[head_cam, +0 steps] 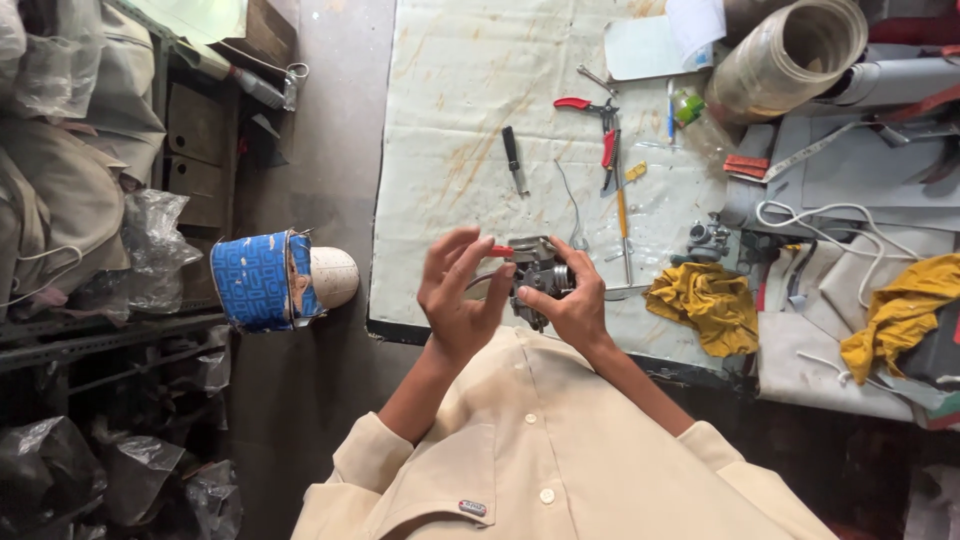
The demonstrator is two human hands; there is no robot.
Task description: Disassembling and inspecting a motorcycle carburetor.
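I see the right hand (572, 305) clenched around a small grey metal carburetor (540, 272), which is held in the air above the near edge of the tabletop (450, 120), just in front of my chest. The left hand (455, 300) is on the carburetor's left side, fingers spread and loosely curled. Its fingertips meet a small red-tipped part (501, 251) at the carburetor's upper left corner; I cannot tell whether they pinch it or only touch it.

Risk 1: the carburetor is supported by one hand only. If the left hand pushes or twists hard, the body could rotate in the right grip and fall onto the tabletop edge or the floor.

Risk 2: the red-tipped part is small. If it works free, it could drop out of sight.

Risk 3: beyond the carburetor lie red-handled pliers (600, 125), a dark-handled tool (514, 160) and a thin wire (570, 205). To the carburetor's right is a yellow rag (705, 305). A sudden slip could scatter these.

Position: the carburetor sits mostly in the right palm, thumb on its lower face.
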